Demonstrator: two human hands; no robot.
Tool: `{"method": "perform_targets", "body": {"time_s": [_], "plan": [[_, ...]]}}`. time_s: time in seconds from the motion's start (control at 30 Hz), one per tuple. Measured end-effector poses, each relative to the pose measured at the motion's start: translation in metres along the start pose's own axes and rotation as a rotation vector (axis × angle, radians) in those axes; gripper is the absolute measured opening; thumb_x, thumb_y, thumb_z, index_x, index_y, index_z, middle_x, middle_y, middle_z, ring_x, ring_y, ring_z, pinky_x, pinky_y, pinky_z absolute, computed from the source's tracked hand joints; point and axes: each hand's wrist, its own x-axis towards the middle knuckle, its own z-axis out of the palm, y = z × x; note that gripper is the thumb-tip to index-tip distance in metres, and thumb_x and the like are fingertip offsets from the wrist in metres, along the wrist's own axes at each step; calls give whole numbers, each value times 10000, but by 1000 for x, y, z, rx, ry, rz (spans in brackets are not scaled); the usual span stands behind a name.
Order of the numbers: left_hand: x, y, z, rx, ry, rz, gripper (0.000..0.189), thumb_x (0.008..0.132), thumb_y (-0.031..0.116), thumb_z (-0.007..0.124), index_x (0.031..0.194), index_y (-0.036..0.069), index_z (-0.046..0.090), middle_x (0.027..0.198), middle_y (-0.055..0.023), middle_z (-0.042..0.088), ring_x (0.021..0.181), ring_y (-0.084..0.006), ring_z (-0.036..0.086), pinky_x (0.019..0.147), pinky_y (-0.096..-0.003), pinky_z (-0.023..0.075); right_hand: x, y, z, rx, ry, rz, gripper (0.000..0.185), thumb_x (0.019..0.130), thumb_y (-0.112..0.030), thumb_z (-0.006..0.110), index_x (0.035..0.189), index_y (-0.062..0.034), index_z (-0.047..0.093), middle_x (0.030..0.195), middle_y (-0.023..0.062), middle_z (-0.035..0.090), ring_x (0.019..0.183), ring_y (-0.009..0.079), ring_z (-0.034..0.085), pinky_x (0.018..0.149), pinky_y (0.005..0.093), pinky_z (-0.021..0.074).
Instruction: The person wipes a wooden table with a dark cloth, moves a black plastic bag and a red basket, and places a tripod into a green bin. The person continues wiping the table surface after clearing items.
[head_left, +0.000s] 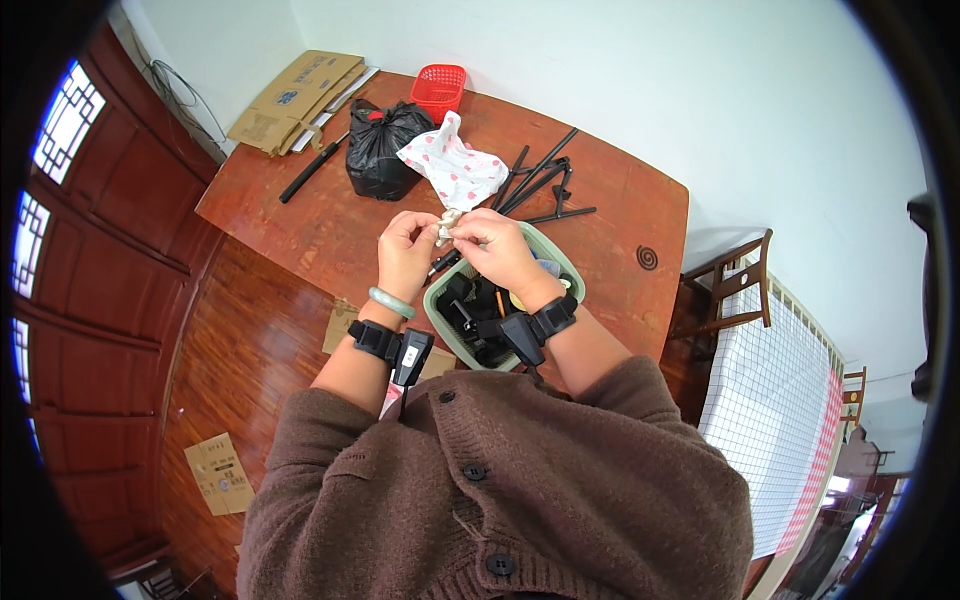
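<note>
Between the fingertips of both hands is a small, crumpled, off-white thing (448, 219); what it is I cannot tell. My left hand (406, 251) pinches it from the left, a pale green bangle on that wrist. On its other side my right hand (496, 244) grips it with thumb and fingers. A white sheet or bag with red spots (459, 174) lies just beyond the fingertips. Under my right forearm stands a light green plastic basket (576, 281) holding black items and other small things. A short black rod (445, 261) is partly hidden by the hands.
On the reddish wooden table (622, 202) are a tied black plastic bag (386, 154), a red basket (438, 88), folded cardboard (296, 97), a black-handled rod (311, 171), black metal stands (551, 180) and a dark coil (646, 258). A wooden chair (742, 277) stands right.
</note>
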Motion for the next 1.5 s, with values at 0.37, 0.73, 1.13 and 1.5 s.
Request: {"method": "perform_targets", "body": {"time_s": [0.37, 0.73, 1.13, 1.5], "plan": [[-5, 9, 4, 55, 75, 66, 70, 882, 15, 649, 913, -39, 680, 874, -54, 631, 754, -109, 604, 674, -253, 494, -4, -7, 10, -48, 85, 19, 109, 769, 9, 684, 873, -18, 663, 877, 109, 639, 728, 276, 640, 643, 339, 521], [-8, 1, 6, -212, 45, -59, 128, 821, -39, 710, 944, -23, 681, 876, -17, 658, 791, -75, 573, 709, -225, 477, -4, -8, 12, -126, 124, 64, 135, 775, -8, 693, 897, -7, 635, 808, 118, 621, 672, 272, 614, 601, 333, 490], [-8, 3, 8, -251, 4, -116, 125, 808, -67, 710, 912, -14, 665, 859, -13, 658, 762, -65, 571, 686, -213, 478, -5, 1, 16, 179, 134, 271, 220, 810, 37, 661, 1017, -5, 600, 879, 92, 680, 743, 132, 637, 650, 275, 507], [-7, 6, 9, -346, -19, -220, 104, 803, -64, 717, 829, 7, 646, 807, 7, 621, 726, -59, 539, 671, -211, 467, -6, 10, 19, 228, 143, 251, 214, 825, 29, 669, 1030, -1, 616, 882, 86, 679, 713, 107, 617, 642, 259, 501]]}}
